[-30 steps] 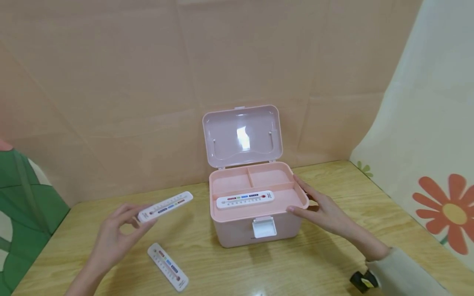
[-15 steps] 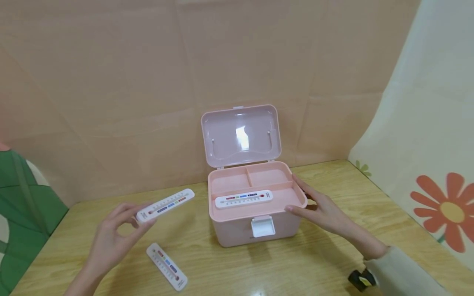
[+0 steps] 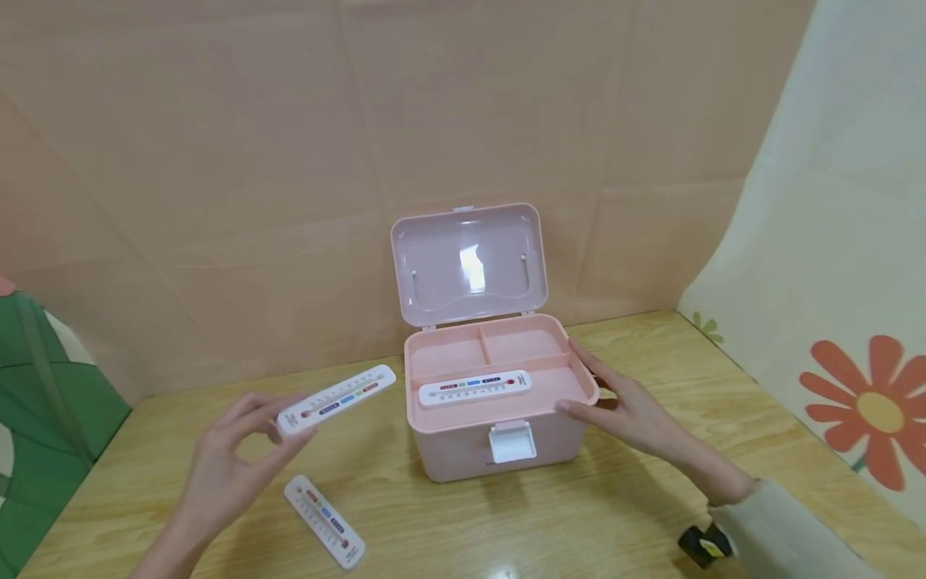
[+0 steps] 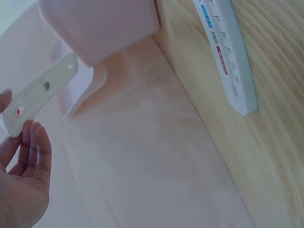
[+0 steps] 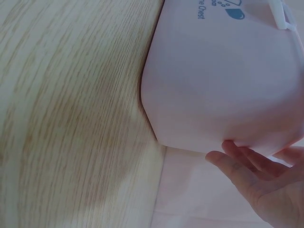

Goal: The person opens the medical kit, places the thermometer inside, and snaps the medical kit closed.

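Note:
My left hand [image 3: 235,454] pinches one end of a white thermometer [image 3: 336,400] between thumb and fingers, raised over the table left of the pink medicine box [image 3: 499,450]. Its plain back [image 4: 40,92] faces the left wrist camera. A second thermometer [image 3: 324,521] lies on the table below that hand. Inside the box's front compartment rests a third thermometer [image 3: 475,388], scale side up. My right hand [image 3: 633,410] touches the box's right side, its thumb at the front corner of the rim and fingers extended along the side wall [image 5: 223,104].
The box's lid [image 3: 470,265] stands open at the back, and its white latch [image 3: 512,441] hangs on the front. Two smaller compartments [image 3: 524,339] lie behind the front one. A small black-and-yellow object [image 3: 705,547] is beside the right sleeve. A plain cloth [image 3: 253,201] hangs behind the table.
My left hand has moved slightly right, carrying the thermometer closer to the box. My right hand stays at the box's side. The view has shifted a little.

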Demonstrator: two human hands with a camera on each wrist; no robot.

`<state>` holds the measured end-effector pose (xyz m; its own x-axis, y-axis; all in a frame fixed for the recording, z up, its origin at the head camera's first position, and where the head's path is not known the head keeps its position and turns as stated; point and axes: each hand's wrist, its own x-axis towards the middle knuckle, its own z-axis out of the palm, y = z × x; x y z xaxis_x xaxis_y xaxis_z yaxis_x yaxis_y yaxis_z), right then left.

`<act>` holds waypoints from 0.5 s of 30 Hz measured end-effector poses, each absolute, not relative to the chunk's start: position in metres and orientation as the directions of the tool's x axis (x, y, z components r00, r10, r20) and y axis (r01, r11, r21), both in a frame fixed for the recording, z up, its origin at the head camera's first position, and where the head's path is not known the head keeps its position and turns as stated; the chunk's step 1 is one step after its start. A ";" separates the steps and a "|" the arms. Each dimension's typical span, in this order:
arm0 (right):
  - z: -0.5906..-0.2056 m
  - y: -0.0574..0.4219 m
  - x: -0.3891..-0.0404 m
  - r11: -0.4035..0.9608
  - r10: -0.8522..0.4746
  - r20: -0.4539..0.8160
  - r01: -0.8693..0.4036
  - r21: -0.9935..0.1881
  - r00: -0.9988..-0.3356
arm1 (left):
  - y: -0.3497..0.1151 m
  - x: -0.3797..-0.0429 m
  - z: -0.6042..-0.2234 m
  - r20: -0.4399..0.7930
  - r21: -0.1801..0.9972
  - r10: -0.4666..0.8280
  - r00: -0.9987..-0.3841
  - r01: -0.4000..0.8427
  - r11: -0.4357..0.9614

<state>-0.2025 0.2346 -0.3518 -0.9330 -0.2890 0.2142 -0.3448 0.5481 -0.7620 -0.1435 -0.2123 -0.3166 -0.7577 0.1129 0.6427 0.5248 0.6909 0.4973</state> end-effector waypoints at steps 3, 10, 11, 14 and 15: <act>-0.352 0.235 -0.202 0.545 -0.290 0.221 -0.351 -0.762 -0.931 | -0.209 -0.142 -0.315 0.640 0.518 0.104 -0.761 0.528 0.673; -0.354 0.235 -0.202 0.548 -0.288 0.220 -0.349 -0.760 -0.932 | -0.203 -0.142 -0.312 0.643 0.555 0.065 -0.763 0.523 0.646; -0.354 0.235 -0.203 0.550 -0.287 0.218 -0.347 -0.760 -0.933 | -0.202 -0.142 -0.312 0.640 0.567 0.060 -0.766 0.523 0.637; -0.354 0.235 -0.204 0.553 -0.285 0.214 -0.343 -0.760 -0.934 | -0.198 -0.144 -0.311 0.638 0.596 0.063 -0.767 0.544 0.591; -0.353 0.235 -0.204 0.552 -0.290 0.216 -0.348 -0.758 -0.932 | -0.196 -0.144 -0.311 0.643 0.598 0.069 -0.763 0.556 0.578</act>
